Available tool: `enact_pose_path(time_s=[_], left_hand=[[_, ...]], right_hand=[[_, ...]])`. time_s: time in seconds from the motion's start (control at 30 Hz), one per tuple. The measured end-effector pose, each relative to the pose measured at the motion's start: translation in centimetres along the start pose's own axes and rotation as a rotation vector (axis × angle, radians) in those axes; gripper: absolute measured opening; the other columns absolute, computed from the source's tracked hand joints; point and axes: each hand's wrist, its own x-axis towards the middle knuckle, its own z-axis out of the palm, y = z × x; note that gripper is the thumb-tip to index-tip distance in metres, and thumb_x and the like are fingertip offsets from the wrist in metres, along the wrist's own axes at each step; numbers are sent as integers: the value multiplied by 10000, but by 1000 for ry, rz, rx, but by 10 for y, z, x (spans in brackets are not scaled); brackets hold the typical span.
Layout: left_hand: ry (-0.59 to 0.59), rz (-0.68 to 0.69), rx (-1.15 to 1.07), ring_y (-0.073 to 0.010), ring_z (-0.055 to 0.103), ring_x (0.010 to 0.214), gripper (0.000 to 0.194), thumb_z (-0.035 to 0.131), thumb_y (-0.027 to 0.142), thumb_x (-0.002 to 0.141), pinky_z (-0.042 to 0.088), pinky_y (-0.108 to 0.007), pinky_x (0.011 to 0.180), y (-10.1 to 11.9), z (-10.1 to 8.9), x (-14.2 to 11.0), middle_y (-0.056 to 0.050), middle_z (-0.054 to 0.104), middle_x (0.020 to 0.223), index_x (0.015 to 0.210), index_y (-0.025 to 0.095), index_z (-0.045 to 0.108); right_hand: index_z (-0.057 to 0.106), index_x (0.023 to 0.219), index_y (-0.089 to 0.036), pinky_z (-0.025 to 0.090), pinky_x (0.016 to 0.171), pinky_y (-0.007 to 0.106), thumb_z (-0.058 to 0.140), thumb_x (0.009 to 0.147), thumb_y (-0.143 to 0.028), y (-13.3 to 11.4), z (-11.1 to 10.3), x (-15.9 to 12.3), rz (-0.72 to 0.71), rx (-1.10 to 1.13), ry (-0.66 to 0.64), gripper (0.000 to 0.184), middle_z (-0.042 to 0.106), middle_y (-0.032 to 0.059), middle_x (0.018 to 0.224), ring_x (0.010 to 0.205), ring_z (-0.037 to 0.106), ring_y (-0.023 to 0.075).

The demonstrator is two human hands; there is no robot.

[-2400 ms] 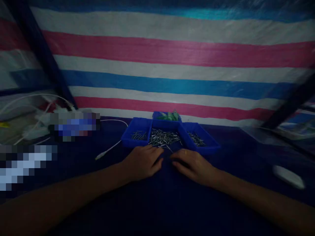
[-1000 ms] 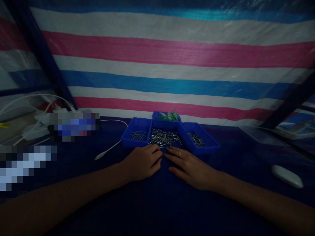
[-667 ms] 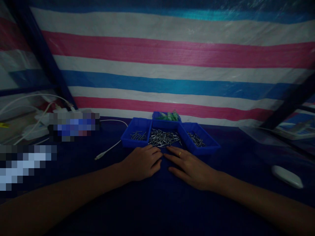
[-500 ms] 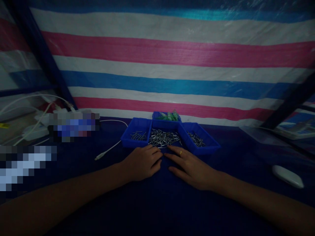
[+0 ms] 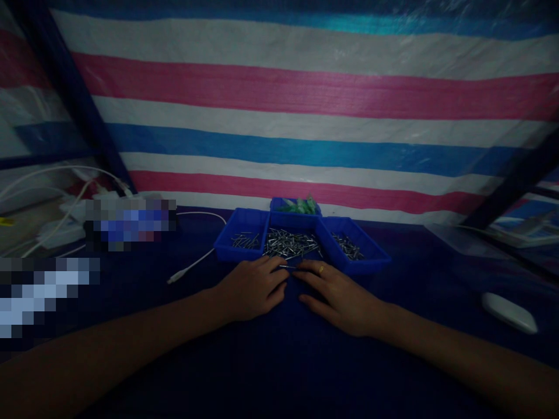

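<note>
A heap of thin silvery metal pins (image 5: pixel 290 242), like nails or rivets, lies on the dark blue table between two blue trays. Just in front of it, one single pin (image 5: pixel 287 266) lies crosswise between my fingertips. My left hand (image 5: pixel 255 289) rests palm down, fingers bent and slightly apart, near the pin's left end. Palm down too, my right hand (image 5: pixel 338 297) has its fingers spread, with a fingertip at or by the pin's right end; I cannot tell if it touches. The left tray (image 5: pixel 239 254) and right tray (image 5: pixel 362 267) hold more pins.
A rear blue tray (image 5: pixel 294 220) contains green-and-clear plastic packets (image 5: pixel 301 206). A white cable (image 5: pixel 192 267) runs left of the trays. At the right lies a white rounded object (image 5: pixel 509 312). Striped sheeting (image 5: pixel 305 128) hangs behind the table.
Over the last half second, a single pin has come away from the heap's front edge toward me, along with my right fingertips. Earlier, my right hand uncurled and spread. My left hand stays put.
</note>
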Motion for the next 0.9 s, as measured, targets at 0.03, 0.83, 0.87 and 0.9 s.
enact_pose_path(time_s=[0.03, 0.83, 0.87, 0.9], left_hand=[[7, -2, 2, -176, 536, 929, 202, 404, 241, 871, 483, -312, 746, 0, 0, 0, -57, 514, 1140, 982, 180, 561], [-8, 24, 18, -152, 537, 837, 192, 407, 231, 874, 459, -263, 675, 0, -1, 1, -30, 548, 930, 951, 174, 573], [-6, 20, 18, -153, 537, 834, 194, 405, 232, 875, 458, -263, 666, 0, -1, 1, -30, 546, 931, 954, 177, 572], [-6, 16, 19, -154, 537, 831, 194, 403, 233, 876, 457, -262, 656, 0, -1, 1, -29, 545, 930, 956, 180, 571]], right_hand=[[461, 1245, -148, 375, 963, 415, 444, 882, -338, 0, 0, 0, -5, 8, 2, 410, 463, 133, 1238, 1145, 429, 232], [473, 1227, -171, 401, 921, 406, 457, 872, -319, 1, 0, 0, -21, 29, 19, 385, 490, 116, 1181, 1080, 466, 226], [471, 1230, -175, 402, 919, 407, 456, 873, -319, 1, 0, 0, -21, 32, 20, 385, 491, 114, 1178, 1078, 467, 226], [470, 1232, -178, 402, 918, 407, 455, 874, -318, 0, 0, 0, -20, 33, 19, 384, 491, 113, 1175, 1077, 467, 225]])
